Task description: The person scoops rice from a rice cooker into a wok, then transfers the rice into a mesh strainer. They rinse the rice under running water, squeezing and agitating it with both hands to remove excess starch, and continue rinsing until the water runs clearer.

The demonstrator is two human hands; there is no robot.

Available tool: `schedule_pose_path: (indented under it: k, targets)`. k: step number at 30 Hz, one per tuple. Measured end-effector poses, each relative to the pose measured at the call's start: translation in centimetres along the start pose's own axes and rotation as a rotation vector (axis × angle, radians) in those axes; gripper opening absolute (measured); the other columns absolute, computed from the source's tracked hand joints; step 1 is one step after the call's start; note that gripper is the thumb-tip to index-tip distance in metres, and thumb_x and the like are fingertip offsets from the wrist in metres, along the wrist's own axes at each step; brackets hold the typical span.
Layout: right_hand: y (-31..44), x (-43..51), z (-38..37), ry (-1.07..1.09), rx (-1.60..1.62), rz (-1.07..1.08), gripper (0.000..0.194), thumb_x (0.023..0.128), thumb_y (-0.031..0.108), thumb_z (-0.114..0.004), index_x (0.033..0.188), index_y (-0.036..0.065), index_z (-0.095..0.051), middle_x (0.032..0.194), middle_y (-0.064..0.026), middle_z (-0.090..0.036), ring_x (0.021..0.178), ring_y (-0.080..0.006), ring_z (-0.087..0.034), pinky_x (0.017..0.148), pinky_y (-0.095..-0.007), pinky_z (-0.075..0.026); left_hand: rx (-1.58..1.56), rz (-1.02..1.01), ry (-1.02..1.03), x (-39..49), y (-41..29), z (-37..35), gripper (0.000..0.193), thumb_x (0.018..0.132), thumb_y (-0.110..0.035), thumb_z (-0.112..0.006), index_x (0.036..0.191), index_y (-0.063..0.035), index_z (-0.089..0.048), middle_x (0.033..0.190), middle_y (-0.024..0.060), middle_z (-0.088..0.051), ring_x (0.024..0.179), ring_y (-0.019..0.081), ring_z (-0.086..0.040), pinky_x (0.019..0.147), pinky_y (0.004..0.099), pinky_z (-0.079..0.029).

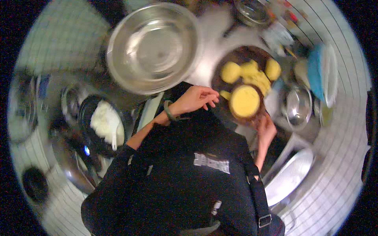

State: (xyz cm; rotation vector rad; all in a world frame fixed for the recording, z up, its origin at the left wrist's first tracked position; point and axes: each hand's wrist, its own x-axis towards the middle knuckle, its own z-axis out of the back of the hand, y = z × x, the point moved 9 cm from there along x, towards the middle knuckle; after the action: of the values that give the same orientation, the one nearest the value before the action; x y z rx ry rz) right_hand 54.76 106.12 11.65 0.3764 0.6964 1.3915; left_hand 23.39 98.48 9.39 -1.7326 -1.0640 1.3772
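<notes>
A round dark brown board [220,78], or a shallow vessel of that colour, lies in front of me. Several pieces of yellow food [255,76] are spread over it. A larger, round yellow piece [245,101] sits nearest me, showing a flat pale face. My left hand [198,98] hovers by the board's left edge, fingers loosely curled and apart, nothing in them. Close to the lower right edge is my right hand [265,127], its fingers bent. Blur hides whether it grips the rim, a tool or nothing.
A wide steel basin [156,50] stands at the upper left. On the left, a dark pan [85,118] holds white food [103,118] and a white spoon [115,135]. To the right are a steel bowl [296,107], a blue container [316,72] and a white oval dish [291,177].
</notes>
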Motion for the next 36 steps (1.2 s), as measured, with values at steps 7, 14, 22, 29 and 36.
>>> schedule_pose_path:
  k: [7, 14, 22, 29, 36]
  targets:
    - [18.0, -0.1, -13.1, 0.534, 0.27, 0.5, 0.026, 0.095, 0.015, -0.05, 0.113, 0.0, -0.06, 0.087, -0.0074, -0.068, 0.071, -0.0092, -0.061, 0.062, -0.023, -0.049, 0.354, -0.252, -1.423, -32.1, -2.5, 19.1, 0.014, 0.089, -0.013, -0.058, 0.09, -0.0012, -0.065, 0.08, 0.0049, -0.066, 0.072, 0.0102, -0.062, 0.065, 0.0256, -0.05]
    - [31.3, -21.0, -37.0, 1.504, 0.376, 0.743, 0.047, 0.091, 0.014, -0.056, 0.134, 0.004, -0.039, 0.113, -0.0117, -0.059, 0.093, -0.0183, -0.061, 0.077, -0.0288, -0.052, 1.237, 0.6, -1.948, -55.2, 13.1, 21.7, 0.033, 0.088, -0.03, -0.058, 0.106, -0.0019, -0.06, 0.088, 0.0177, -0.064, 0.078, 0.0297, -0.062, 0.07, 0.0364, -0.048]
    - [36.2, -27.8, -46.6, 1.406, 0.257, 0.858, 0.051, 0.073, 0.023, -0.067, 0.115, 0.0, -0.05, 0.11, -0.0213, -0.059, 0.102, -0.0337, -0.057, 0.09, -0.0417, -0.044, 0.051, 0.357, -1.924, -57.1, 23.6, 23.3, 0.042, 0.092, -0.043, -0.053, 0.074, -0.0058, -0.051, 0.073, -0.0031, -0.047, 0.067, 0.0088, -0.04, 0.061, 0.0276, -0.036]
    - [39.3, -23.0, -35.3, 1.429, 0.31, 0.651, 0.048, 0.072, 0.01, -0.063, 0.117, -0.002, -0.048, 0.105, -0.0139, -0.06, 0.093, -0.0207, -0.057, 0.082, -0.0318, -0.047, -0.154, -0.026, -1.828, -55.5, 10.9, 21.4, 0.031, 0.093, -0.031, -0.055, 0.103, -0.0025, -0.06, 0.098, -0.0005, -0.059, 0.089, 0.0094, -0.051, 0.082, 0.0227, -0.04]
    - [38.4, -10.4, -22.6, 0.94, 0.425, 0.463, 0.051, 0.078, 0.011, -0.066, 0.123, 0.0, -0.047, 0.104, -0.0097, -0.062, 0.093, -0.0175, -0.058, 0.084, -0.0299, -0.046, 0.184, -0.159, -1.427, -44.0, -2.4, 26.8, 0.032, 0.088, -0.026, -0.063, 0.108, -0.0009, -0.058, 0.097, 0.0015, -0.061, 0.086, 0.0084, -0.054, 0.076, 0.0233, -0.044]
